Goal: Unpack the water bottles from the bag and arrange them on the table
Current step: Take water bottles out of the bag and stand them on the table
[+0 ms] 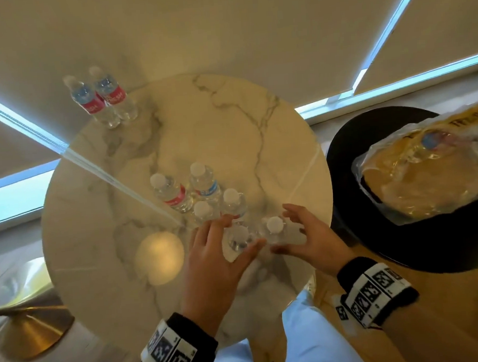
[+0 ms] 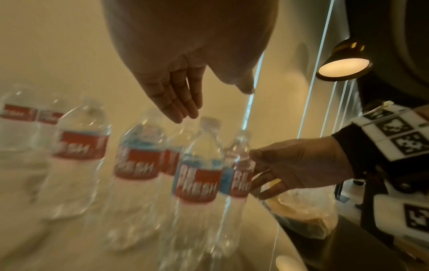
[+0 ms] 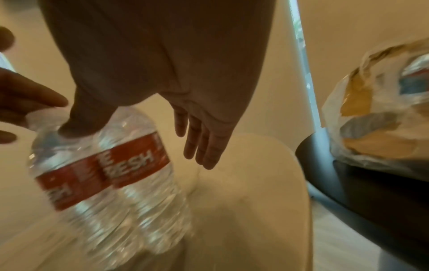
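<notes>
Two clear water bottles with red labels stand side by side near the front edge of the round marble table [image 1: 228, 125]. My left hand [image 1: 214, 247] flanks the left bottle [image 1: 239, 237], fingers straight and thumb on its near side. My right hand [image 1: 315, 237] flanks the right bottle [image 1: 275, 225], fingers spread. In the right wrist view my right hand [image 3: 199, 139] keeps its fingers straight and off the bottles [image 3: 137, 159], with only the thumb on a bottle's shoulder. The left wrist view shows my left hand [image 2: 171, 95] flat above the caps. The plastic bag [image 1: 429, 173] with bottles inside lies at the right.
A cluster of several bottles [image 1: 202, 194] stands just beyond my hands, and two more bottles [image 1: 102, 100] stand at the far left rim. The bag rests on a black round chair [image 1: 406, 248] right of the table. A gold lamp base [image 1: 30, 328] sits on the floor at the left.
</notes>
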`<state>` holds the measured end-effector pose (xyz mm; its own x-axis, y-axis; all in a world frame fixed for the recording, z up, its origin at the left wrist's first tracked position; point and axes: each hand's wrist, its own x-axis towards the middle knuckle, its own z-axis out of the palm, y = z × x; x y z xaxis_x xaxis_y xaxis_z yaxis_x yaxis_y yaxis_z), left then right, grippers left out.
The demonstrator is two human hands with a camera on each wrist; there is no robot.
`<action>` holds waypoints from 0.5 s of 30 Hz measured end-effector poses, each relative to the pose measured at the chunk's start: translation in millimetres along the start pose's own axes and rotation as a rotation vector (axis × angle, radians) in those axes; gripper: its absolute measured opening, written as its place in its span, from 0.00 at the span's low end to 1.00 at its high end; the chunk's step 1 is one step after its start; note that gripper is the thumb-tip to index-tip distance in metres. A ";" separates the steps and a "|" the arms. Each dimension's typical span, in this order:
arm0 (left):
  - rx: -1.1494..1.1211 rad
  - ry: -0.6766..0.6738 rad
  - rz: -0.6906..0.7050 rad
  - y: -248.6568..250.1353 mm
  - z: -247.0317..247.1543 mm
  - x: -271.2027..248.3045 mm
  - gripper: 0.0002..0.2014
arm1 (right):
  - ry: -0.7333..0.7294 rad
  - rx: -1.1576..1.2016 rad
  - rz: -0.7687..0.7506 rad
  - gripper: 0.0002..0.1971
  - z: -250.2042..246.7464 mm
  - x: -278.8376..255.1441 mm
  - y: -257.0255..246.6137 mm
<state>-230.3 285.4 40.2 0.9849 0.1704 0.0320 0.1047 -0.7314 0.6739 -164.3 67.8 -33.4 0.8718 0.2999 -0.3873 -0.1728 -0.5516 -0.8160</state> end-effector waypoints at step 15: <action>-0.137 -0.472 0.348 231.6 231.8 137.9 0.12 | 0.787 0.200 0.433 0.19 -227.5 29.0 111.1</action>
<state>-38.2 -13.5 29.6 0.9164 -0.3980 -0.0418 -0.2228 -0.5942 0.7728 -54.0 -161.8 -37.7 0.7601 -0.5583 -0.3325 -0.5691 -0.3250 -0.7553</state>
